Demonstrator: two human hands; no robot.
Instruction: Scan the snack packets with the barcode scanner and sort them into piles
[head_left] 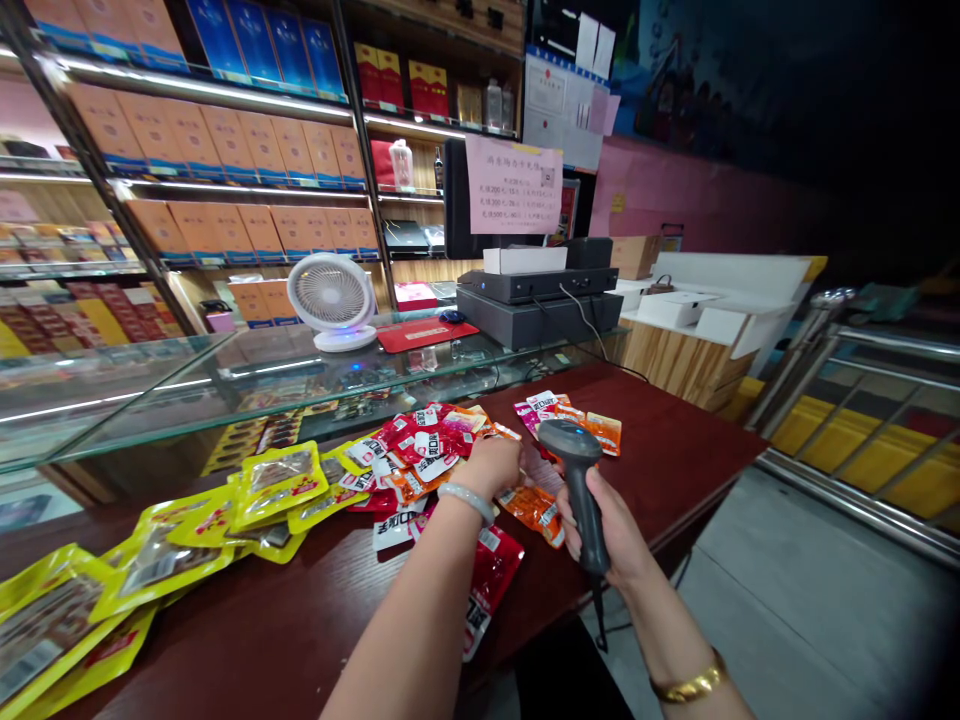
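My right hand (616,525) is wrapped round the grip of a dark grey handheld barcode scanner (574,445), its head raised over the table and its cable hanging below. My left hand (496,462), with a pale bangle at the wrist, is closed over the edge of a pile of red and white snack packets (427,445). Its fingers are partly hidden and seem to pinch a small orange packet (504,431). Another orange snack packet (534,512) lies between my hands. A red packet (495,570) lies under my left forearm.
Yellow snack bags (176,540) spread along the left of the dark red table (675,430). A few small packets (604,432) lie beyond the scanner. Behind are a glass counter (247,385), a white fan (330,298), and a monitor with a pink notice (514,185). A metal railing (862,430) stands at right.
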